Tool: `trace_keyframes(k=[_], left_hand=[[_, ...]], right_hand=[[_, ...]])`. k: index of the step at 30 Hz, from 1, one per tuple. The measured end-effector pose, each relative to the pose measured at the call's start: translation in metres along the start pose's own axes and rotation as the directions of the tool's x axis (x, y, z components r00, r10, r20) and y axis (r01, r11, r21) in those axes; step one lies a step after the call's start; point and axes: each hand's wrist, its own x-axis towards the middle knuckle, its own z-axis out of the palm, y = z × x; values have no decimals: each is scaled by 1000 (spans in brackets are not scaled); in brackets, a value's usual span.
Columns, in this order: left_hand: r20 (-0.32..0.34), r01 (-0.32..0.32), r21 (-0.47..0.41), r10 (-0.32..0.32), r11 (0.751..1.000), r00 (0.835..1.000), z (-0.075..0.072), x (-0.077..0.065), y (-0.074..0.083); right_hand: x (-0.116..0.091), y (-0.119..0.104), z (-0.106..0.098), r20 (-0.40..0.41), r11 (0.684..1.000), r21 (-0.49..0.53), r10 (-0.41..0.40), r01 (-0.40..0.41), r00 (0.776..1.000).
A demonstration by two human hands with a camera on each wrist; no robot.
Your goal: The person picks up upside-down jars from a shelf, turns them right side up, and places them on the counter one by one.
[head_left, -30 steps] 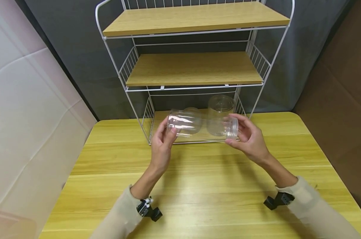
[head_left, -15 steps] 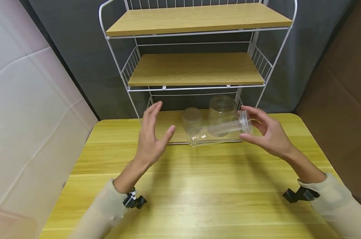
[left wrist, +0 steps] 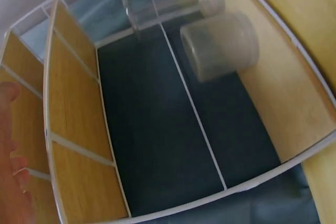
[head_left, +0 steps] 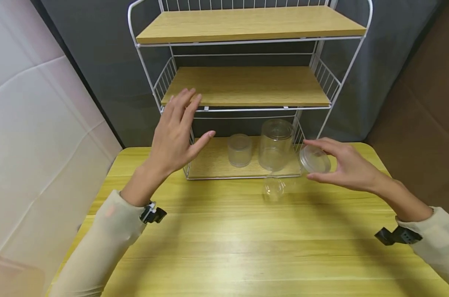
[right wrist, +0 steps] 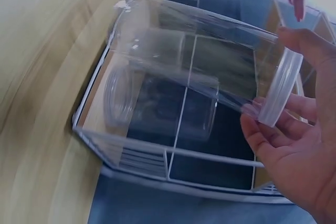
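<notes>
Jar (right wrist: 205, 51), clear, tilted, in front of bottom shelf (head_left: 209, 159); lid (right wrist: 282, 86) pinched by right hand's (head_left: 346, 167) fingers. Left hand (head_left: 168, 142): fingers straight, empty. Small container (head_left: 240, 150), large container (head_left: 276, 146): on bottom shelf.

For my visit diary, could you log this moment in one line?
left hand: holding nothing | right hand: gripping tall clear jar by its lid | bottom shelf: small jar, large jar
</notes>
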Motion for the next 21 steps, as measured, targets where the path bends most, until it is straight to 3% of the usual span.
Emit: trace_keyframes(k=[5,12,21], left_hand=[[16,-23,29,22,999,1000,5,9,-9],[57,-4,46,1,999,998,12,17,-17],[87,34,88,-42,996,995,15,15,-24]], right_hand=[[-1,10,-7,58,999,-50,-13,16,998],[-1,22,-16,111,993,-109,-26,39,993],[-7,36,-21,158,979,-186,-48,78,986]])
